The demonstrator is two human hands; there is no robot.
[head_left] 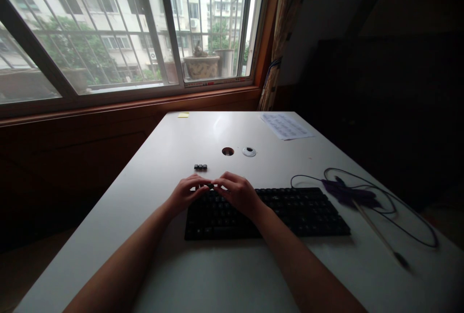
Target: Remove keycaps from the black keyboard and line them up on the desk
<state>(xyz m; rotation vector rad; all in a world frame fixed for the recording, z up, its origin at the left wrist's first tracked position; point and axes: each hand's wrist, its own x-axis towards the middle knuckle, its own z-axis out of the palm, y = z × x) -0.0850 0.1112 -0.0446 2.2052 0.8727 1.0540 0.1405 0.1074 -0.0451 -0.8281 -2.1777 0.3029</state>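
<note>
A black keyboard lies on the white table in front of me. Above its upper left corner my left hand and my right hand meet fingertip to fingertip. Between them they pinch a small dark keycap, mostly covered by the fingers. Both hands are closed, thumbs and forefingers pressed together. Just beyond the left hand, three loose black keycaps sit in a short row on the table. My right hand and forearm hide part of the keyboard's left half.
Right of the keyboard lie a purple cloth, a thin stick-handled brush and a looped cable. Farther back are a cable hole, its round cover, printed sheets and a yellow sticky note.
</note>
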